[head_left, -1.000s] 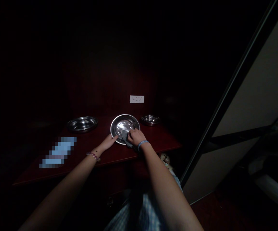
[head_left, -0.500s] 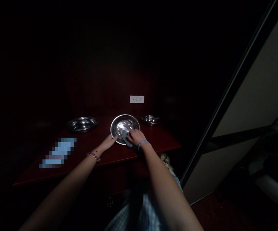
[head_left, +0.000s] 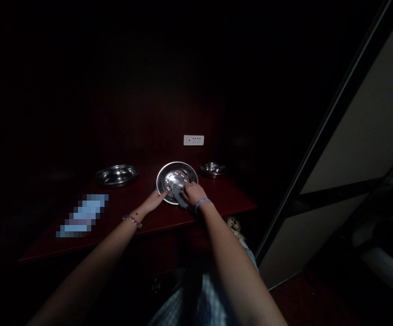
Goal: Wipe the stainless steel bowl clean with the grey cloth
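A shiny round metal dish [head_left: 164, 174] is tilted up toward me over the dark red desk. My left hand [head_left: 153, 200] grips its lower left rim, thumb on the inner side and the other fingers hidden behind. In my right hand [head_left: 192, 194] is a bunched grey cloth [head_left: 179, 198], pressed against the lower right of the dish's inside. The fingers of that hand are closed round the cloth. A beaded bracelet circles my left wrist, a blue band my right.
Another metal dish [head_left: 117, 175] lies on the desk [head_left: 128, 217] at the left, and smaller metal dishes [head_left: 213, 170] at the right. A blurred-out blue patch [head_left: 84, 215] covers something at front left. A white socket [head_left: 194, 140] is on the back panel.
Both hands, the dish and the cloth stay in almost the same place; any shift of the right hand on the dish is very slight.
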The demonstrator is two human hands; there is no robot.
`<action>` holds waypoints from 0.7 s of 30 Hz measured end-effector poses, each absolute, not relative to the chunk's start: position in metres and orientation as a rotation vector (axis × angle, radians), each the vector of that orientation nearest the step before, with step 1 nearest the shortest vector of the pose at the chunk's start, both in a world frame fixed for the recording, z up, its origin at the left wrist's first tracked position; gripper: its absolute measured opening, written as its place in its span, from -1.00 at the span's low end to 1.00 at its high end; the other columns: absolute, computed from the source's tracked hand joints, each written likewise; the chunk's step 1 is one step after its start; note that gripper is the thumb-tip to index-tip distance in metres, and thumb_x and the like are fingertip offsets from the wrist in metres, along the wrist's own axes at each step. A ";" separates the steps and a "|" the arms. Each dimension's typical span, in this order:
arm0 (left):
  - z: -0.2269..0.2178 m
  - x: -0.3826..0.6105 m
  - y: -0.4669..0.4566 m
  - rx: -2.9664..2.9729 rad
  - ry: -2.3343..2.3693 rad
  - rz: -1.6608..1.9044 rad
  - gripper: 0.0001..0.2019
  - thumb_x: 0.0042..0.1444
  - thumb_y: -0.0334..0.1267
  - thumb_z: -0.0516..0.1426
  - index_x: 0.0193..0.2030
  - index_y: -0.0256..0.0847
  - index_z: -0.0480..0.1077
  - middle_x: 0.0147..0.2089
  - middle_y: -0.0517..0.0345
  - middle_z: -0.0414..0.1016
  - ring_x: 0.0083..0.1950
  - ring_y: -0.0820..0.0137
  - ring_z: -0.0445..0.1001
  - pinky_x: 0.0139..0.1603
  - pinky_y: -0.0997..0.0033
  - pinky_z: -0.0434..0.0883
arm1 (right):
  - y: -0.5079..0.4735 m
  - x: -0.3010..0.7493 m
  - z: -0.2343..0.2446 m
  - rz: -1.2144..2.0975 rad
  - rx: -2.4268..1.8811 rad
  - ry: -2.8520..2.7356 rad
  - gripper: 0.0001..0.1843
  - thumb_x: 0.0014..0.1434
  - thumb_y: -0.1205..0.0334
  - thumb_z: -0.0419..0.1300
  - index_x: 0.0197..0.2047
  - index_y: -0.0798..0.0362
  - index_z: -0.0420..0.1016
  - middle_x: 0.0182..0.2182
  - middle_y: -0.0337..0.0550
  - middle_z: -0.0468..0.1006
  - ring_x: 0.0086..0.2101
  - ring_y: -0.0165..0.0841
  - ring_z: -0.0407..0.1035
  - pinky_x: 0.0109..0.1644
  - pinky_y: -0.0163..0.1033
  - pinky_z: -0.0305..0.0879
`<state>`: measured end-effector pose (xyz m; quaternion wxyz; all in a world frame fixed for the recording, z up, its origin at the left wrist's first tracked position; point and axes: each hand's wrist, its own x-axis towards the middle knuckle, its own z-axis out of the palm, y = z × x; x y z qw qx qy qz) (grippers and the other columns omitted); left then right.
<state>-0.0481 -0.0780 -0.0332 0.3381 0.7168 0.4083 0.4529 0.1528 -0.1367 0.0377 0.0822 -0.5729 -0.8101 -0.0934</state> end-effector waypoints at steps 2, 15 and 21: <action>-0.033 -0.048 -0.078 1.870 1.063 1.179 -0.32 0.11 0.18 0.12 0.21 -0.31 0.36 0.28 -0.21 0.43 0.35 -0.01 0.33 0.43 -0.06 0.12 | -0.137 0.153 0.038 -0.273 -1.717 -2.410 -0.63 0.38 0.17 0.00 0.04 0.25 0.45 -0.04 0.20 0.58 0.02 -0.14 0.40 0.08 -0.16 0.27; -0.036 -0.050 -0.075 1.885 1.066 1.164 -0.34 0.12 0.16 0.10 0.17 -0.35 0.37 0.26 -0.24 0.44 0.36 -0.02 0.30 0.44 -0.06 0.10 | -0.139 0.152 0.040 -0.246 -1.735 -2.391 -0.65 0.38 0.22 -0.01 0.05 0.28 0.44 -0.01 0.23 0.57 0.03 -0.14 0.41 0.08 -0.17 0.27; -0.035 -0.050 -0.074 1.895 1.084 1.135 -0.41 0.14 0.06 0.10 0.18 -0.36 0.36 0.26 -0.22 0.44 0.35 0.02 0.32 0.44 -0.01 0.10 | -0.139 0.152 0.039 -0.237 -1.745 -2.396 -0.64 0.37 0.22 -0.01 0.06 0.28 0.44 -0.02 0.22 0.58 0.03 -0.13 0.41 0.08 -0.17 0.28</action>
